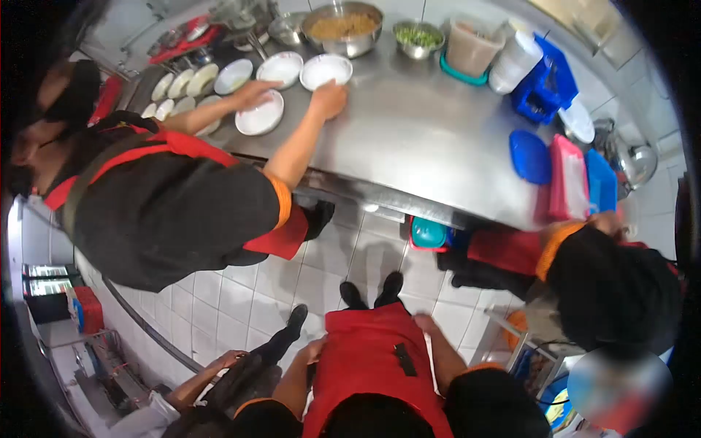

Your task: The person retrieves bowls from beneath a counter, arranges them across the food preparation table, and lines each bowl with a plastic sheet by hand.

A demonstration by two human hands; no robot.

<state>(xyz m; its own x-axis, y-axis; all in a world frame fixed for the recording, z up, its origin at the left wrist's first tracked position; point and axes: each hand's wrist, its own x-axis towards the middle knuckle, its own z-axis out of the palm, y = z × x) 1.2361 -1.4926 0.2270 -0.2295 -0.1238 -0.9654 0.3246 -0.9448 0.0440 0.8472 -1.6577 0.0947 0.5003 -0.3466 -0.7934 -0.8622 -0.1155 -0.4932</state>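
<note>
My left hand (315,352) is low beside the left edge of my red apron (369,350). At the apron's right edge is my right hand (424,324), close to the cloth. The fingers of both hands are mostly hidden, so I cannot tell whether they hold the apron or only rest against it. A dark slit or patch shows on the apron front. Across the steel table (416,153), a co-worker's hands touch white bowls: one hand at a bowl (326,71), the other over a nearer bowl (260,113).
More dishes (202,79) line the table's left part. Behind stand a pan of brownish food (342,28), a bowl of chopped greens (418,38) and a tub (471,47). A blue lid (530,156) and pink tray (568,177) lie right. People stand left, right and lower left.
</note>
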